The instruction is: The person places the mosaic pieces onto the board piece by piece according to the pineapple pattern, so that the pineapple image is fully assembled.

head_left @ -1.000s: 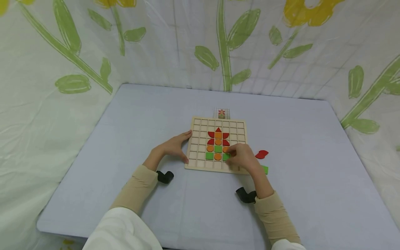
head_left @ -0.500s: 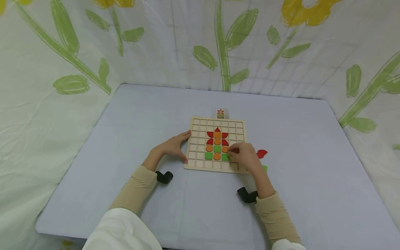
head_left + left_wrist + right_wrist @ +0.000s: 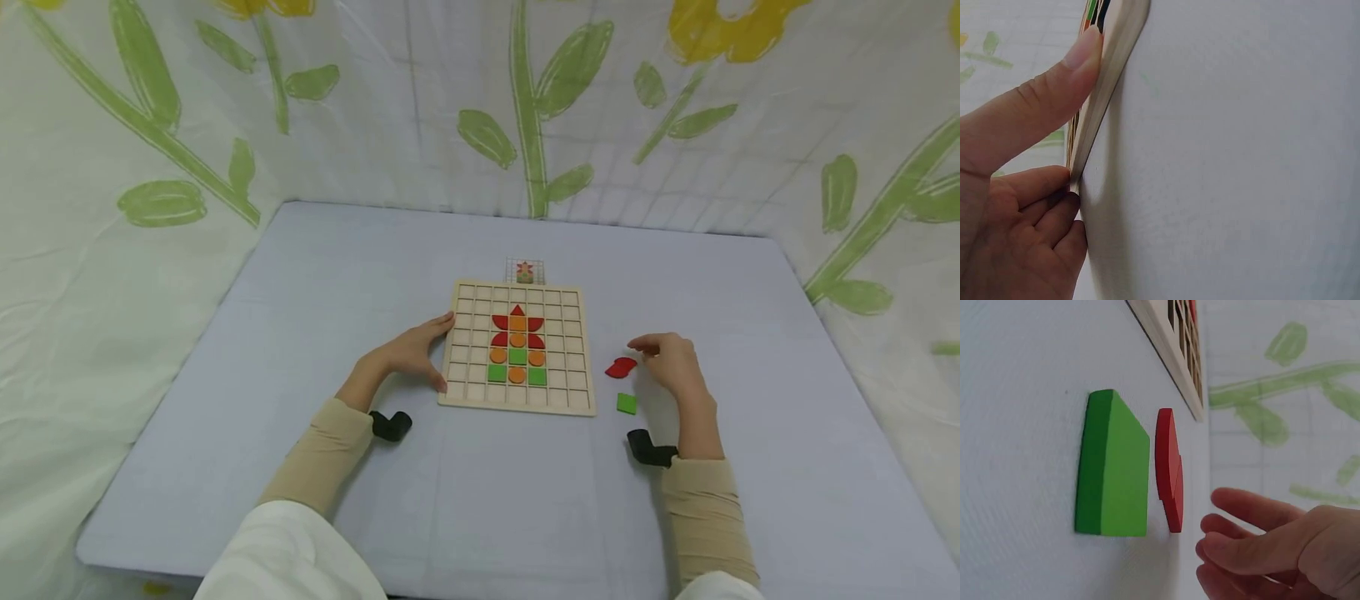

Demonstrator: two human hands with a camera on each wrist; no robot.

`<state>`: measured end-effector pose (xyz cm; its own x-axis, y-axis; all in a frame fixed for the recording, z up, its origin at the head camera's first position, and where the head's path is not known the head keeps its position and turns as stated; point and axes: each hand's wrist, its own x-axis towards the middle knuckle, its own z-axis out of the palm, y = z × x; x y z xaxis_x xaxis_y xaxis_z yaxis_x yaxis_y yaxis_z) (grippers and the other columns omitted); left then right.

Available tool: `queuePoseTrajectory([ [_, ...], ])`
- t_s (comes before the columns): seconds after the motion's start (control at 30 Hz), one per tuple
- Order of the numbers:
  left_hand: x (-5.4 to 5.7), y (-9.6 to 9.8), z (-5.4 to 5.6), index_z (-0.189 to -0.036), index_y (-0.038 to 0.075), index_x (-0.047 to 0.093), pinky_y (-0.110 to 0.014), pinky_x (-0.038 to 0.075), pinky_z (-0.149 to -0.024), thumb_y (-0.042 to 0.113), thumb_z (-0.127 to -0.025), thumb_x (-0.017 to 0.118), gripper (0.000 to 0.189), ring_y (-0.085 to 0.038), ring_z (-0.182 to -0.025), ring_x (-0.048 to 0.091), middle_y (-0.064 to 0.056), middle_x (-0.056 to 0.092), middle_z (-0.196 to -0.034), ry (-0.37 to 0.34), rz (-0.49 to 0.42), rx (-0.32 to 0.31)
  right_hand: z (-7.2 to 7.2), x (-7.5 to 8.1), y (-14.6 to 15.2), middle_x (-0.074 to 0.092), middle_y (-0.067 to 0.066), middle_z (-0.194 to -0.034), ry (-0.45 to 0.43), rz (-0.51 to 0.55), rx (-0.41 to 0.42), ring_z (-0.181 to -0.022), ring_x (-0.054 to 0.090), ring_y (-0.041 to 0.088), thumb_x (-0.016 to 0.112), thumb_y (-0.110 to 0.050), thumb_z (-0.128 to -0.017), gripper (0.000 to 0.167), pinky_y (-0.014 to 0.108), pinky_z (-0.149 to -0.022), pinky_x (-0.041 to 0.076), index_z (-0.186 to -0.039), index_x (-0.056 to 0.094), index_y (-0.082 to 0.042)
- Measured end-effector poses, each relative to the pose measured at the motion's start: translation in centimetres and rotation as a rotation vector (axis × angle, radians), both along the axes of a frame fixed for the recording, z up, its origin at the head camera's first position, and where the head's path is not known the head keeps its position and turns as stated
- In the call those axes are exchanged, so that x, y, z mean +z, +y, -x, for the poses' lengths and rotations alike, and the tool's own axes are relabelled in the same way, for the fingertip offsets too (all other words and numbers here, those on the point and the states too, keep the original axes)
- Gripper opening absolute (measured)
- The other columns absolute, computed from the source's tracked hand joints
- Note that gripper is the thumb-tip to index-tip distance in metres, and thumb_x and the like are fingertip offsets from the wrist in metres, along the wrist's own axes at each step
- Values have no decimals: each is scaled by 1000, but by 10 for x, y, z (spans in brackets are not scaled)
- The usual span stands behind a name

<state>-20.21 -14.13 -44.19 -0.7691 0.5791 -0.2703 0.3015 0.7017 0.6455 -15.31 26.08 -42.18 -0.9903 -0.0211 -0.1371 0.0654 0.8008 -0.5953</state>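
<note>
My left hand [image 3: 408, 354] rests against the left edge of a wooden grid board [image 3: 471, 392], thumb and fingers spread along it. In the left wrist view the thumb lies on the rim and the fingertips touch the side farther along. My right hand [image 3: 675, 364] is off the board, just right of some red petal-shaped pieces [image 3: 621, 367], with nothing between its loosely bent fingers. A green square piece [image 3: 1119, 478] lies nearer the person, close to the red ones. On the board, red, orange and green pieces form a figure, with a green square [image 3: 537, 377] at its lower right.
A small pattern card [image 3: 525, 272] lies at the board's far edge, showing a similar figure. Black curved wrist attachments [image 3: 392, 426] stick out beside both cuffs. A pale cloth covers the table [image 3: 480, 500], and a flower-printed curtain [image 3: 375, 125] hangs behind.
My right hand has left the board's lower right area and moved right to beside the red pieces, uncovering the green square piece. The left hand stays at the board's edge.
</note>
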Motion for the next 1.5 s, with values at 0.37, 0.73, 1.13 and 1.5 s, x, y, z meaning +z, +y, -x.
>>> queuePoseTrajectory([
  [0.37, 2, 0, -1, -152, -6, 18, -46, 14, -118, 20, -65, 90, 115, -34, -147, 10, -17, 11, -161, 2, -10, 6, 0, -2, -6, 60, 25, -115, -154, 25, 109, -95, 59, 33, 64, 6, -79, 38, 42, -81, 50, -117, 67, 5],
  [0.73, 2, 0, -1, -152, -6, 18, -46, 14, -118, 20, -65, 90, 115, -35, -147, 10, -17, 11, -161, 4, -11, 1, 1, -3, -4, 63, 18, -97, -109, -24, 149, -90, 55, 32, 70, -1, -80, 23, 42, -76, 49, -102, 69, 5],
  [1.13, 2, 0, 0, -152, -5, 18, -46, 14, -118, 21, -65, 90, 115, -34, -147, 9, -16, 11, -161, -8, -8, 7, -7, -5, -32, 69, 15, -91, -7, 50, 116, -84, 63, 27, 73, -7, -82, 22, 38, -74, 54, -100, 68, 5],
  [1.5, 3, 0, -1, -151, -7, 18, -46, 14, -118, 19, -66, 89, 114, -35, -147, 9, -18, 10, -161, -4, -7, 1, -11, -3, -69, 71, 13, -85, -20, 105, 109, -78, 65, 23, 79, -11, -79, 27, 33, -68, 53, -98, 71, 6],
])
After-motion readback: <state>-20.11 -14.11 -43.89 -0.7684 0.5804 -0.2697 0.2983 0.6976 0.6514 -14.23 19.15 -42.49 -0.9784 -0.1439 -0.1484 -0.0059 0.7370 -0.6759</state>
